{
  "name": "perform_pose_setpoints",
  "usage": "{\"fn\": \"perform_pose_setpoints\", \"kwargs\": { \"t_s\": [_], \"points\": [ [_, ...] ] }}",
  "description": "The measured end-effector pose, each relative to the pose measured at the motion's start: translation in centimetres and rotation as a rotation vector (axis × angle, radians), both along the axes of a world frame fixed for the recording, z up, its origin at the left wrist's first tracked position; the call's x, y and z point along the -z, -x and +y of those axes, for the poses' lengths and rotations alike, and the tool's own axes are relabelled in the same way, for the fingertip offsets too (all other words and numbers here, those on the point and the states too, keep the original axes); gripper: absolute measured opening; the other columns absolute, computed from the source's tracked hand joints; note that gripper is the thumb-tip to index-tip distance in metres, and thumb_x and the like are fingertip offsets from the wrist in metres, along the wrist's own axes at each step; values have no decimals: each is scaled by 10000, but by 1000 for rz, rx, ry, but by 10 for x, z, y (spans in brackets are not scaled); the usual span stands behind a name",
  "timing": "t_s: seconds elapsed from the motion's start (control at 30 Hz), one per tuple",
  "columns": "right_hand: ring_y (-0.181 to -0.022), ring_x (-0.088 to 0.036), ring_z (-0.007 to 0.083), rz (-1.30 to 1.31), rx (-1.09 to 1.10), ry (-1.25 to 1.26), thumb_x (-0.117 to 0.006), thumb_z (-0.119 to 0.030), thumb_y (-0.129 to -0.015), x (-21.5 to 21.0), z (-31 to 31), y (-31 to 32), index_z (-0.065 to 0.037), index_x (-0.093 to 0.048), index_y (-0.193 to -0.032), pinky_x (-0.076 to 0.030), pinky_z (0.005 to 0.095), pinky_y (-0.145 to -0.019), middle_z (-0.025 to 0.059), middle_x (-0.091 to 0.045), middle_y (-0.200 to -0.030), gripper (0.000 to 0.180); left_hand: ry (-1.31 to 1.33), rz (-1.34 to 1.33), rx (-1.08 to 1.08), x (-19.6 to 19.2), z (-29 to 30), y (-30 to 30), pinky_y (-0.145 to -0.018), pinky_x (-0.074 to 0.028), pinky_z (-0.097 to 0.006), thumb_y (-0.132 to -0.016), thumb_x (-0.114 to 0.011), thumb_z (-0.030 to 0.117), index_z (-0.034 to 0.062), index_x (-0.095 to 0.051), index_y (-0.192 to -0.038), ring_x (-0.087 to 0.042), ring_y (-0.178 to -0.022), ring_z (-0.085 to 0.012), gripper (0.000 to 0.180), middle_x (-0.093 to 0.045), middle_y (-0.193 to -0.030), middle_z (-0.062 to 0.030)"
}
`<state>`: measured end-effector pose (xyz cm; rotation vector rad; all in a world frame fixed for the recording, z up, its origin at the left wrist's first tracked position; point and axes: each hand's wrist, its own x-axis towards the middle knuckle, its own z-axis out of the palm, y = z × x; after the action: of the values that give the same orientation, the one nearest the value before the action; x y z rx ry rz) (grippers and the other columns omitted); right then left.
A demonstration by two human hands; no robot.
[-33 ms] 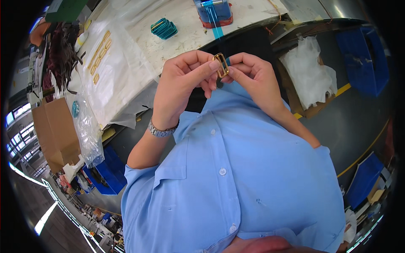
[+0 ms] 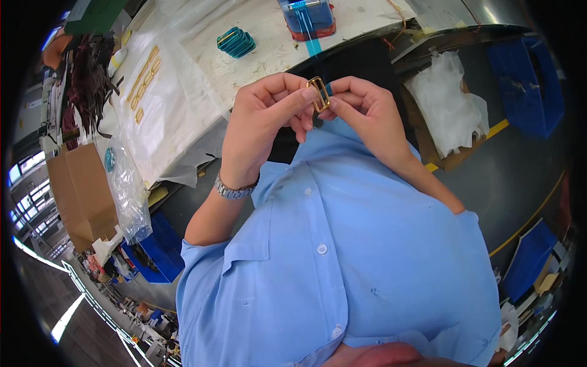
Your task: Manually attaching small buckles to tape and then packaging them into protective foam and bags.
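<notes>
Over the near edge of the table, my left hand (image 2: 260,113) pinches a gold metal slide buckle (image 2: 320,96) between thumb and fingers. My right hand (image 2: 373,119) is closed at the buckle's right side, and a bit of teal strap shows by its index fingertip. That narrow, glossy teal strap (image 2: 313,48) comes down from a blue dispenser (image 2: 306,24) toward my hands. How far it passes through the buckle is hidden by my fingers. A stack of looped teal straps (image 2: 236,41) lies on the table, left of the dispenser.
Several gold buckles (image 2: 139,92) lie in rows on a clear plastic sheet at the left of the white table (image 2: 269,40). Dark strips (image 2: 88,85) hang farther left. A cardboard box with white plastic (image 2: 449,104) and a blue bin (image 2: 526,92) stand at the right.
</notes>
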<state>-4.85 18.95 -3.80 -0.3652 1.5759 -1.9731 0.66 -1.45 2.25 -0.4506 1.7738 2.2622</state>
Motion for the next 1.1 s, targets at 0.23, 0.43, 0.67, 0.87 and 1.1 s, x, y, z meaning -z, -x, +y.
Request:
{"fn": "perform_pose_setpoints", "kwargs": {
  "t_s": [0.23,0.43,0.67,0.87,1.1],
  "points": [
    [-930,-775,129,2,6,-12,-646,-47,-1070,-2,2,-1,60,-691,-1212,-613,270,-824,98,-808,-1023,183,41,7,-3,3,-1,8,-570,-578,-256,-1037,-754,176,-45,-724,-1043,-698,-695,-118,222,-734,-844,-69],
    [-940,-778,135,13,-2,-29,-639,-41,-1067,-3,3,-2,71,-699,-1273,-615,271,-826,106,-815,-1060,242,50,1,-4,4,2,12,-586,-604,-270,-1032,-758,168,-53,-725,-1048,-707,-701,-128,225,-736,-848,-75],
    [-957,-776,136,50,13,-32,-660,-56,-1058,-4,3,-3,77,-712,-1288,-622,280,-837,116,-815,-1081,270,69,-19,-28,9,6,16,-577,-612,-270,-1020,-765,149,-70,-728,-1037,-706,-683,-125,223,-737,-835,-84],
    [-926,-765,119,22,19,-19,-726,-158,-1053,-3,0,0,68,-731,-1262,-613,266,-816,106,-819,-1040,308,58,-9,-86,11,13,17,-551,-573,-254,-1009,-774,132,-67,-735,-1021,-681,-635,-113,203,-726,-789,-72],
    [-862,-755,113,-61,0,-22,-747,-195,-1052,4,-1,7,53,-756,-1247,-606,254,-794,101,-821,-1009,316,54,-21,-121,21,16,16,-514,-472,-225,-1001,-792,151,-46,-742,-1013,-606,-580,-75,204,-708,-759,-35]
  ]
}}
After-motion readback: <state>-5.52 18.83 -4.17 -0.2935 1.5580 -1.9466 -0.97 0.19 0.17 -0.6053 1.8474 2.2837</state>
